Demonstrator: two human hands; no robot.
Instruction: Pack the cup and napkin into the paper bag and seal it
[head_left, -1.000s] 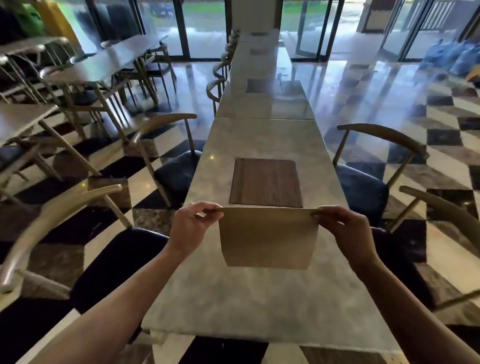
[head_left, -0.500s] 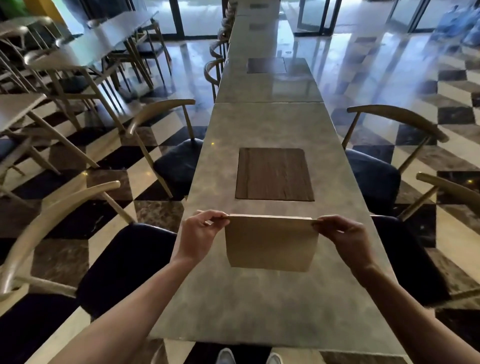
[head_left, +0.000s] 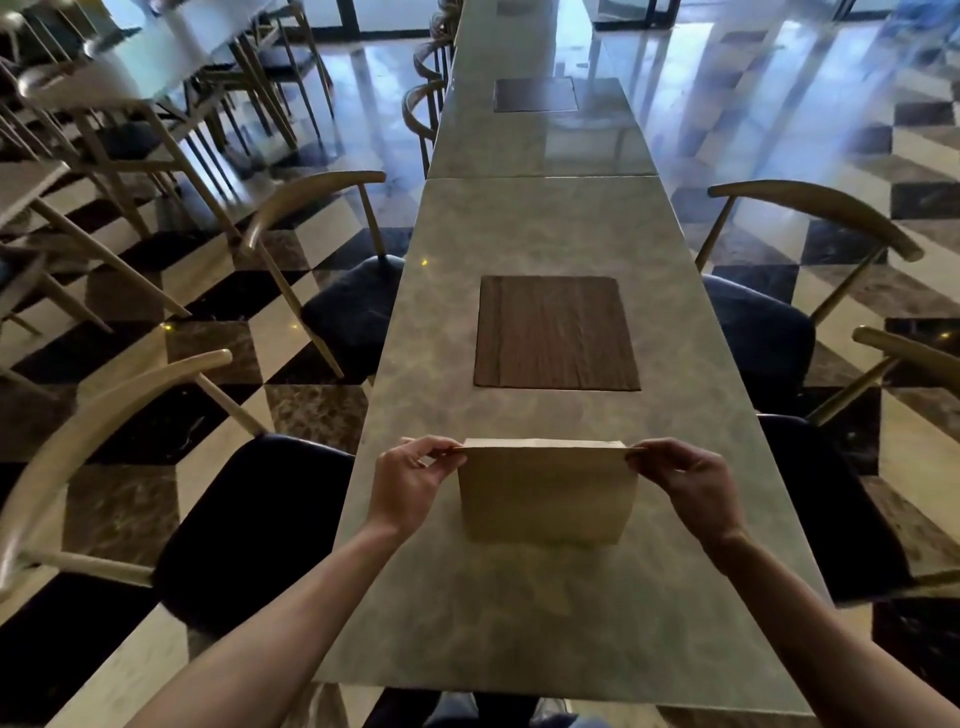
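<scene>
A brown paper bag (head_left: 546, 496) stands upright on the grey marble table (head_left: 519, 623), its top edge folded flat. My left hand (head_left: 410, 480) pinches the bag's top left corner. My right hand (head_left: 685, 478) pinches the top right corner. The fold line runs straight between my two hands. The cup and the napkin are not visible; the bag's inside is hidden.
A dark wooden placemat (head_left: 555, 332) lies on the table just beyond the bag. Chairs with dark seats (head_left: 249, 519) (head_left: 758, 332) flank the table on both sides. More tables continue ahead and to the left over a checkered floor.
The bag and both hands sit lower in view as the camera tilted down. Both hands keep pinching the top corners, and the bag's bottom now rests on the table.
</scene>
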